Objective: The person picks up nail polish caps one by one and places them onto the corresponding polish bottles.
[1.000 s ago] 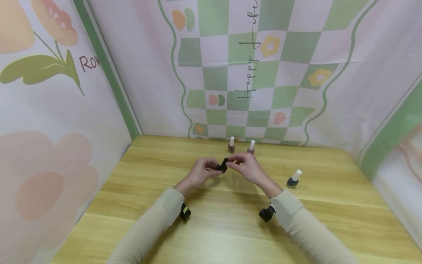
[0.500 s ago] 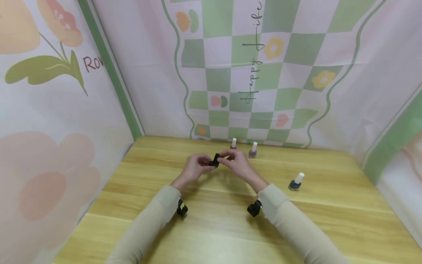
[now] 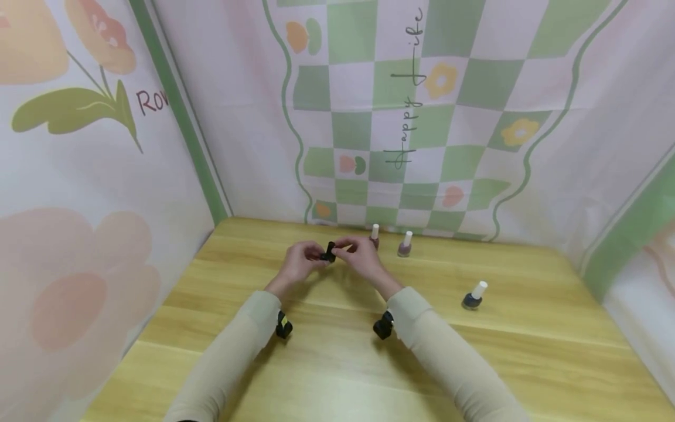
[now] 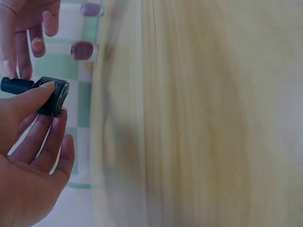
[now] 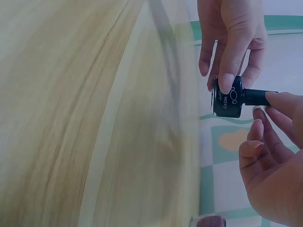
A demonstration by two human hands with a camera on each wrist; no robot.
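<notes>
Both hands hold a black nail polish bottle (image 3: 330,254) over the back of the table. My left hand (image 3: 297,262) pinches its square glass body (image 4: 49,103) between thumb and fingers. On the slim black cap (image 5: 258,97) are the thumb and fingertip of my right hand (image 3: 362,258). Cap and body are still joined, and pale lettering shows on the glass in the right wrist view. A reddish-brown nail polish bottle (image 3: 375,232) with a white cap stands just behind the right hand, partly hidden by it.
A mauve nail polish bottle (image 3: 404,248) stands to the right of the reddish-brown one. Farther right and nearer is a dark blue bottle (image 3: 471,301), also white-capped. The wooden table (image 3: 337,363) ends at a patterned cloth (image 3: 390,193) behind; another cloth hangs at the left.
Both hands have moved left and slightly farther back with the black nail polish bottle. The grips look the same. The view has shifted slightly, and the mauve bottle now shows fully.
</notes>
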